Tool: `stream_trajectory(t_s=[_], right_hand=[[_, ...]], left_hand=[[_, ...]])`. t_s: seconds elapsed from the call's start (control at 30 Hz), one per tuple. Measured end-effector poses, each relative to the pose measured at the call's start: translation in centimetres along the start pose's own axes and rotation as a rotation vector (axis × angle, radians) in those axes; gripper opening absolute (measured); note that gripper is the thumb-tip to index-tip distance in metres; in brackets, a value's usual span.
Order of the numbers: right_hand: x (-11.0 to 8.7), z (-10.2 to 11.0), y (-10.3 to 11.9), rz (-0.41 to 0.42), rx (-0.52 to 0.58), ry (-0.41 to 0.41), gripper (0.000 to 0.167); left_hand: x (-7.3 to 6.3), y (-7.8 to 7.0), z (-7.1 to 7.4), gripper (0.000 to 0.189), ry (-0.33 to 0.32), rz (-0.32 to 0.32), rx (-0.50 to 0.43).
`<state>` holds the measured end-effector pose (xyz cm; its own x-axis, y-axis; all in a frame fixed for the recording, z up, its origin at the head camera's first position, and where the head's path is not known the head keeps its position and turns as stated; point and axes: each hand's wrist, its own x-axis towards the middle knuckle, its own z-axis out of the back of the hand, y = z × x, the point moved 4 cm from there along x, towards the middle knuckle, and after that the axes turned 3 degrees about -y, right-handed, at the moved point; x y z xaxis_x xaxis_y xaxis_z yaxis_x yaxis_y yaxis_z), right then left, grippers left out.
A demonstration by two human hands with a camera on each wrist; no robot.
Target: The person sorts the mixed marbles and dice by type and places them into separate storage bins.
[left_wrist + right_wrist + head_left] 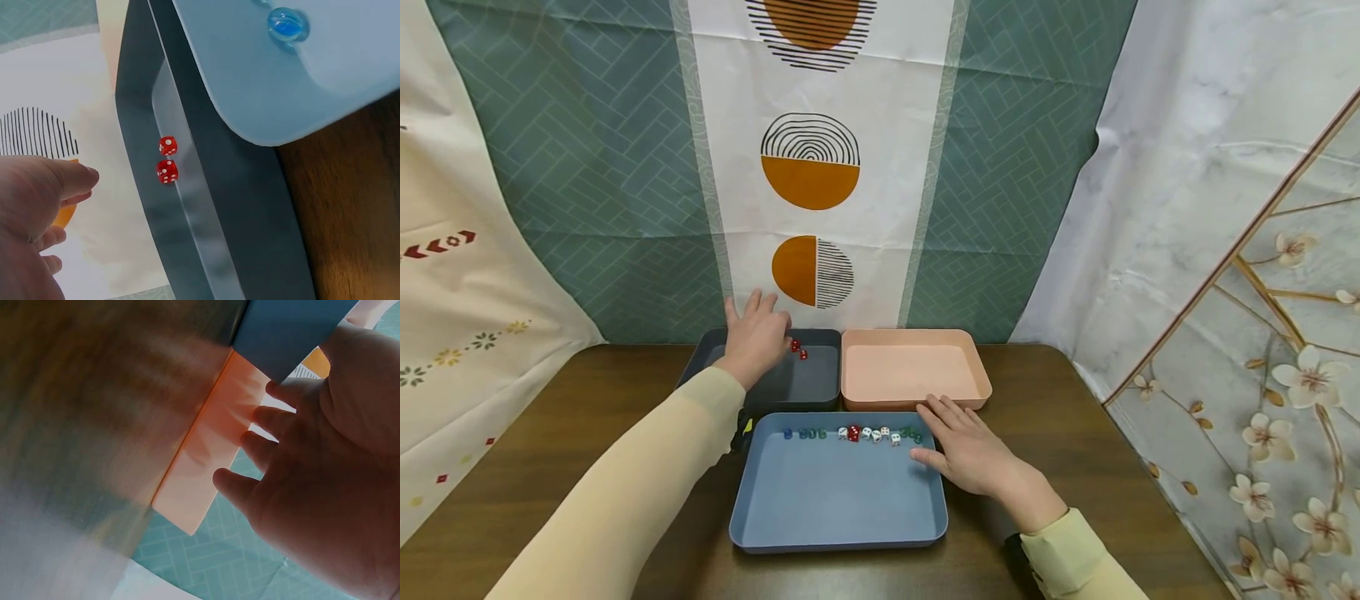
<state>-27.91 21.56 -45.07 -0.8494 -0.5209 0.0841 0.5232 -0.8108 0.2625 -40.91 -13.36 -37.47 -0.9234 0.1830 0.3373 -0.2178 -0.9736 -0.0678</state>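
Note:
In the head view my left hand (760,337) is over the dark grey tray (797,385), its fingers spread. Close to its fingertips two small red dice (803,354) lie in that tray. The left wrist view shows both red dice (167,171) apart from the thumb, and nothing shows between the fingers. My right hand (972,450) has its fingers extended over the right edge of the blue tray (842,508), fingertips near the pink tray (917,367). Along the blue tray's far side sit several white dice (876,436), a red die (853,433) and blue and green glass marbles (812,433).
All three trays stand on a dark wooden table (1060,433), the grey and pink ones side by side behind the blue one. A patterned cloth (880,192) hangs right behind them. Floral cloth (1262,400) borders the table's right side.

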Motion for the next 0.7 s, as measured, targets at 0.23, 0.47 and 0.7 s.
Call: stream_trajectory(t_s=[0.23, 0.47, 0.7], right_hand=[[0.2, -0.3, -0.4, -0.022, -0.006, 0.024, 0.088], [0.3, -0.6, -0.8, -0.017, -0.014, 0.011, 0.085], [0.3, -0.3, -0.5, -0.011, -0.003, 0.020, 0.091]], left_hand=[[-0.5, -0.2, 0.3, 0.026, 0.018, -0.012, 0.012], [-1.2, -0.7, 1.0, 0.027, 0.010, -0.039, -0.008], [-2.1, -1.3, 1.2, 0.027, 0.004, -0.067, 0.005]])
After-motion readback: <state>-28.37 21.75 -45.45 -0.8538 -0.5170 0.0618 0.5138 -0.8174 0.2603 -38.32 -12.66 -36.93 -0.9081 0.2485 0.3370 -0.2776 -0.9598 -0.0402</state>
